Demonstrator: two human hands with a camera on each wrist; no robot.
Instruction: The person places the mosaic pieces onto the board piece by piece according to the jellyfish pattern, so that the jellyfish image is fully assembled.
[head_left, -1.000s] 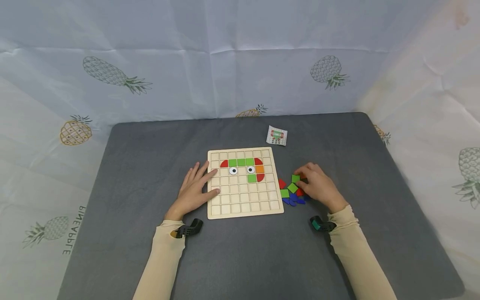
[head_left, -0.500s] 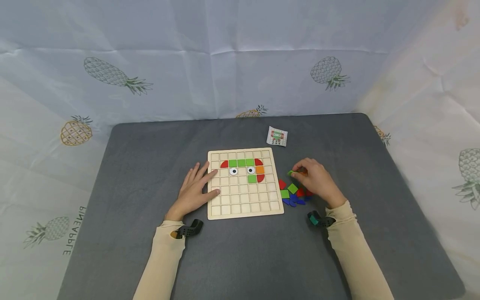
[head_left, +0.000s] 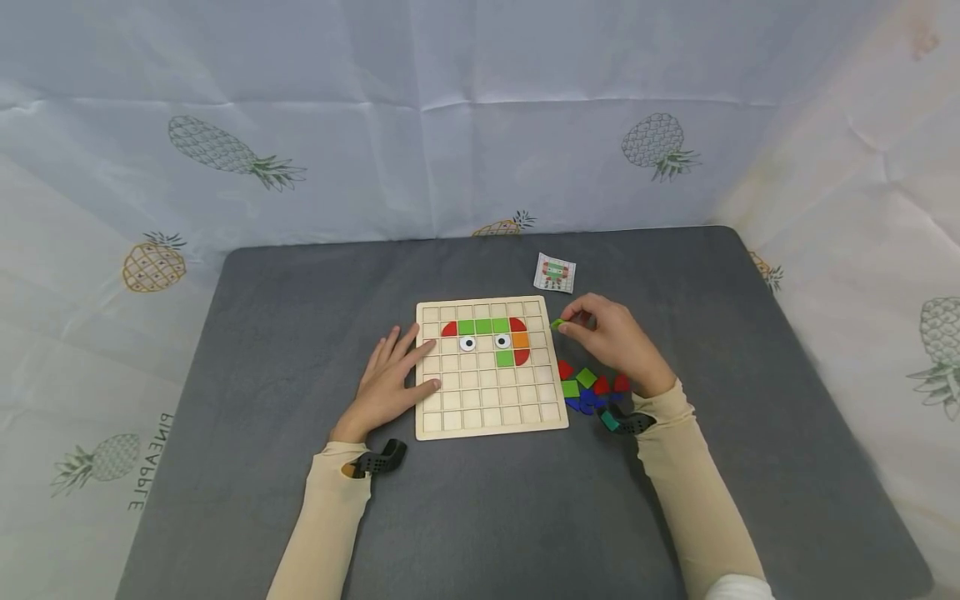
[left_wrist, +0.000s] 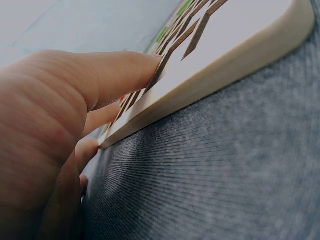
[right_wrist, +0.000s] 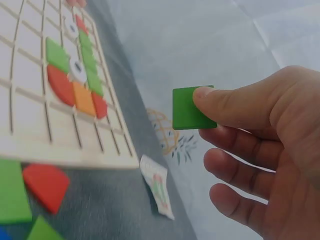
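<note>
A wooden grid board (head_left: 491,415) lies mid-table, its upper part set with green, red and orange tiles and two round eye tiles (head_left: 467,343). My left hand (head_left: 386,387) rests on the board's left edge, fingers spread, with thumb and index finger on its surface. Just right of the board's upper right side, my right hand (head_left: 615,337) pinches a green square tile (right_wrist: 185,110) between thumb and index finger. The right wrist view shows the tile held up, apart from the board, with the other fingers loosely bent.
Loose red, green and blue tiles (head_left: 587,377) lie in a pile against the board's right side, beneath the right forearm. A small picture card (head_left: 555,272) lies behind the board's right corner. The dark grey table (head_left: 480,517) is bordered by pineapple-print cloth (head_left: 375,167).
My right hand has lifted a green square tile from the pile and moved left and away from me toward the board's upper right. The left hand has stayed in place.
</note>
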